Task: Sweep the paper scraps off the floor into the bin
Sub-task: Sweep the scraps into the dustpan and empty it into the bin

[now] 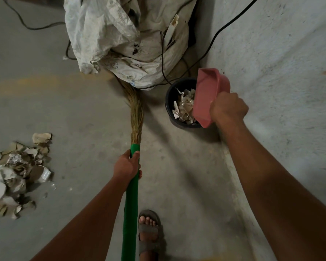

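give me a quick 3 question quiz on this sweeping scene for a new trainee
1. True or false: the pink dustpan is tilted over the black bin.
2. What does the left hand grip?
A. a black cable
B. the broom's green handle
C. the white sack
3. Fill in: a pile of paper scraps lies on the floor to the person's ____.

Key
1. True; the right hand holds it tipped at the rim, and scraps already lie in the bin.
2. B
3. left
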`<state>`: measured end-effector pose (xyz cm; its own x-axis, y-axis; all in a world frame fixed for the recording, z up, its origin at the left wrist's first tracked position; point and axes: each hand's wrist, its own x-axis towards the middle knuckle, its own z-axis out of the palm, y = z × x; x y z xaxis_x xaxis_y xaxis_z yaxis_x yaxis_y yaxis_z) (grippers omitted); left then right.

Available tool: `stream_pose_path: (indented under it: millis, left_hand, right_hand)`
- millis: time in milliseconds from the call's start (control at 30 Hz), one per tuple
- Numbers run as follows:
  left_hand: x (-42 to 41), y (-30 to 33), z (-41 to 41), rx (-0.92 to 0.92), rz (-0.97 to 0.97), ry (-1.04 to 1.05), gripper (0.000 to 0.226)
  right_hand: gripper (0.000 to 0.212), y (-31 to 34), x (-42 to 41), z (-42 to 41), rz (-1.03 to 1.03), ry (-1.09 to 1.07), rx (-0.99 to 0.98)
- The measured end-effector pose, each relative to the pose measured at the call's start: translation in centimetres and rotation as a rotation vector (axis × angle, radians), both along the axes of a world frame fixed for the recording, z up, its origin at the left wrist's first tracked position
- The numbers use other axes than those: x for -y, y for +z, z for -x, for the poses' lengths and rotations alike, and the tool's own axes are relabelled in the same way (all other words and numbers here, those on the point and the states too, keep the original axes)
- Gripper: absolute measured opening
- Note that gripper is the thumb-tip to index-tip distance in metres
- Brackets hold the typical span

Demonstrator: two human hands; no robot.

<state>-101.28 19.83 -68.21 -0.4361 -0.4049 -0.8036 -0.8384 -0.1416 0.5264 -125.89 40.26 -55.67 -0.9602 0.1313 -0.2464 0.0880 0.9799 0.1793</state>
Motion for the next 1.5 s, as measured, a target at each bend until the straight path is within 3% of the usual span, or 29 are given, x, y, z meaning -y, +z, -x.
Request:
stream_pose_path:
  millis: [300,433,700,1033,1333,1500]
  left_hand:
    - [-1.7,-0.9,0.6,0.001,-0.003,0.025,0.046]
    - [-2.0,-0.5,0.9,0.009,-0.009,0.036,0.05]
    - [-1.6,-0.3,1.1,0.002,0.001,0.029,0.052]
    - [-3.1,-1.7,0.8,0.014,0.019,0.009,0.049]
    - [-2.4,-0.7,0.3,0.015,0.044,-0.004,0.05]
    - [-2.3,-0.3,0.4,0.016,0.04,-0.024,0.049]
  right_hand:
    - [0.036,-4.4,0.8,-0.6,0.136,0.048,0.065]
    - [0.041,-2.3,-0.2,0.5,0.138,-0.001,0.092]
    - [0.041,2.5,-0.8,1.1,0.175,-0.095,-0.037]
    - [0.029,-5.1,2.3,-1.2,0.092,0.059,0.077]
    - [0.032,-0.9,0.7,-1.0,0.16,-0.086,-0.008]
    - [0.039,-0.5,1.8,-3.9,0.182,-0.047,0.07]
